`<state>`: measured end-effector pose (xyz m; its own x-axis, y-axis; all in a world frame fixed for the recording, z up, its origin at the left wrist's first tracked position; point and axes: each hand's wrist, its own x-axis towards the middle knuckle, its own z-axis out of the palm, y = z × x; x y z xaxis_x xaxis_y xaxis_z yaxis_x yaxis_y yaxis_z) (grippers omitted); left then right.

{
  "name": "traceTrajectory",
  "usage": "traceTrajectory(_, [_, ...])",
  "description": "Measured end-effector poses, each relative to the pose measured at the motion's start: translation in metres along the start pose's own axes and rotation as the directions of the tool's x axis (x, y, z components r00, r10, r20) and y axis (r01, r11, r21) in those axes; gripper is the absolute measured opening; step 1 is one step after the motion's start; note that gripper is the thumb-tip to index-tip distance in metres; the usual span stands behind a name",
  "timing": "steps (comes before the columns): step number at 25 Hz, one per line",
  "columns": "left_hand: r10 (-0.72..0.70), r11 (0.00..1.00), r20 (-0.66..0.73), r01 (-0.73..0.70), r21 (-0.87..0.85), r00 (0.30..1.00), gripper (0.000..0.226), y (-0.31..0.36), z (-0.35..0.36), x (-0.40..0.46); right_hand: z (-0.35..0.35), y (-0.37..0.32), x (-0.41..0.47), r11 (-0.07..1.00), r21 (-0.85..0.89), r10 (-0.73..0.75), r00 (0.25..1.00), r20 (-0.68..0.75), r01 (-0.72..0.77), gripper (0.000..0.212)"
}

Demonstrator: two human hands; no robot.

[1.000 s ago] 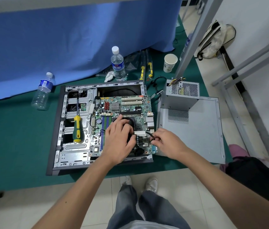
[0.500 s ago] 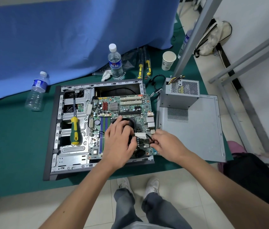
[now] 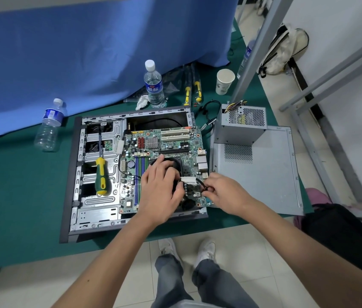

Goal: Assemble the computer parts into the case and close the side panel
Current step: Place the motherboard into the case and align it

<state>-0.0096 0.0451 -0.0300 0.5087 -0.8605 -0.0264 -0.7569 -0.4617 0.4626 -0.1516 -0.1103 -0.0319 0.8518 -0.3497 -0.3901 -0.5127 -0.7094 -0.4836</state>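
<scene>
- So, far left on the green mat [image 3: 9, 185], near its back edge: a water bottle [image 3: 49, 126] leaning vs the blue cloth [image 3: 86, 52].
- Open PC case [image 3: 73, 174] lies flat on the mat, its front edge reaching the mat's front edge; a yellow/green screwdriver [image 3: 101, 175] rests on the drive bay plate in the case's left half.
- Motherboard [image 3: 164, 141] sits in the case's right half.
- 2nd water bottle [image 3: 154, 84] stands upright behind the case's back edge, w/ a crumpled tissue [image 3: 141, 102] beside it; two yellow-handled tools [image 3: 192, 93] lie just right of that.
- Left hand [image 3: 160, 192] is palm-down over the black CPU fan [image 3: 175, 165], fingers curled round it, thumb by the white connector [image 3: 188, 180].
- Right hand [image 3: 226, 192] at the board's right front corner, fingertips pinching the black cable [image 3: 200, 185] coming off that connector.
- Paper cup [image 3: 224, 82] upright near the mat's back right.
- Side panel [image 3: 264, 174] lies flat just right of the case, at the mat's right edge, w/ the PSU [image 3: 242, 125] standing on its back part.
</scene>
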Motion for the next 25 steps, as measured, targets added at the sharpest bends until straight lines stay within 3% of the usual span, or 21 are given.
traceTrajectory(25, [0.007,1.000,-0.008,-0.008,-0.017,1.000,0.031,-0.002,0.001,0.001,0.010,-0.008,-0.004,0.976,-0.193,-0.122,0.988,-0.099,0.102,0.018])
